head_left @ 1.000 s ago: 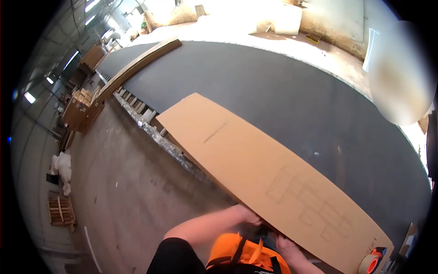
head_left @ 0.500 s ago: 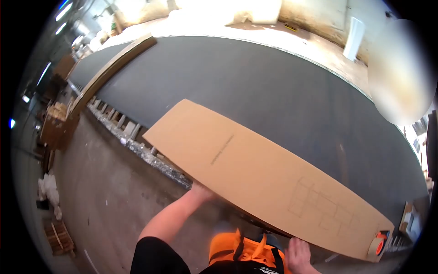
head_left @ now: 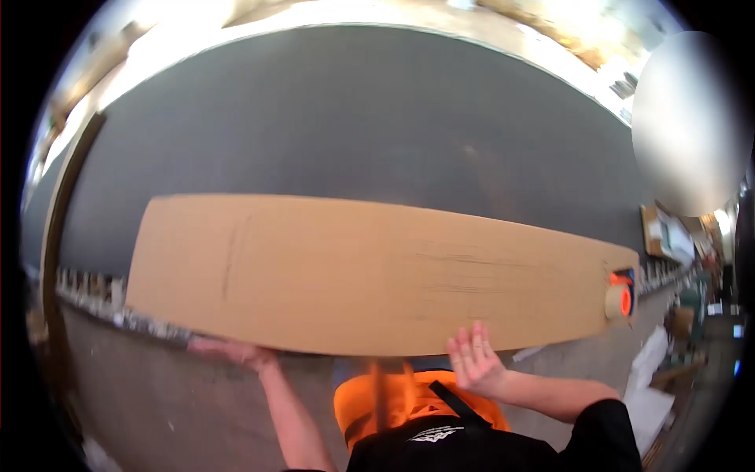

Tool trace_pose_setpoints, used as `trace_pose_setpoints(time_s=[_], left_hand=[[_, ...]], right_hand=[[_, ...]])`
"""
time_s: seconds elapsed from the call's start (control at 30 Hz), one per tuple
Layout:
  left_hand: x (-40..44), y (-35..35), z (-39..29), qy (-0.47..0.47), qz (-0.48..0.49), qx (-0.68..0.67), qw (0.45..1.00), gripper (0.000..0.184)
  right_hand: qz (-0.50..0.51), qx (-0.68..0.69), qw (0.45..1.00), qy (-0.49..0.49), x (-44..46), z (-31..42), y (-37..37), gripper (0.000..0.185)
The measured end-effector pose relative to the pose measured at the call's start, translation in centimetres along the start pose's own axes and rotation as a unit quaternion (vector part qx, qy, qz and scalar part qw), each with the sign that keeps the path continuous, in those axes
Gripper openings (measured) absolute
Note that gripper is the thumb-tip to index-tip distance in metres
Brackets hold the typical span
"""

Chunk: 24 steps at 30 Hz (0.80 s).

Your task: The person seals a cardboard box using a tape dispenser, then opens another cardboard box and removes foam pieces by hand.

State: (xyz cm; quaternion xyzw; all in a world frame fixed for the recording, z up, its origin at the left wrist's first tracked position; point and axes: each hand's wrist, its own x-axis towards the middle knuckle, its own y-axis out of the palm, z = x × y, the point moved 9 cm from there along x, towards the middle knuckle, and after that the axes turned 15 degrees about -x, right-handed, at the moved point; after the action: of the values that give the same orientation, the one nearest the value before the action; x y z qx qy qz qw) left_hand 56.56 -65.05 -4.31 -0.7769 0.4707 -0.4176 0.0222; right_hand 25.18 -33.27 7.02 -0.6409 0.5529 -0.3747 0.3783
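A long flat cardboard box (head_left: 338,275) lies along the near edge of the grey table, with faint dark print on its top. My left hand (head_left: 236,353) is at the box's near edge toward the left end, fingers stretched out to the left and slightly blurred. Over the near edge, right of the middle, my right hand (head_left: 477,363) has its fingers extended and a little apart; whether it touches the cardboard I cannot tell. On the right end of the box rests a tape dispenser (head_left: 621,295) with a roll of brown tape and orange parts.
The large dark grey tabletop (head_left: 354,118) stretches away behind the box. A long brown strip (head_left: 69,189) lies across it at the left. An open carton (head_left: 667,234) stands at the far right, and white sheeting (head_left: 649,389) is on the floor below.
My view has turned, so the box now lies nearly level across it. My left hand has shifted left along the near edge. My right hand has come up over the edge with fingers extended.
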Motion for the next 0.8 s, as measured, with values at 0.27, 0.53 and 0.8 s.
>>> trace_pose_setpoints(time_s=[0.27, 0.53, 0.8], left_hand=[[0.9, 1.0, -22.9, 0.123, 0.364, -0.317, 0.867, 0.089], [-18.2, 7.0, -34.3, 0.530, 0.711, -0.116, 0.448, 0.112], [-18.1, 6.1, -33.4, 0.563, 0.690, -0.124, 0.437, 0.104]], right_hand=[[-0.041, 0.017, 0.990, 0.131, 1.0, 2.7, 1.4, 0.051], [-0.199, 0.201, 0.900, 0.332, -1.9, 0.5, -0.3, 0.041], [-0.095, 0.354, 0.493, 0.789, -21.1, -1.9, 7.8, 0.044]])
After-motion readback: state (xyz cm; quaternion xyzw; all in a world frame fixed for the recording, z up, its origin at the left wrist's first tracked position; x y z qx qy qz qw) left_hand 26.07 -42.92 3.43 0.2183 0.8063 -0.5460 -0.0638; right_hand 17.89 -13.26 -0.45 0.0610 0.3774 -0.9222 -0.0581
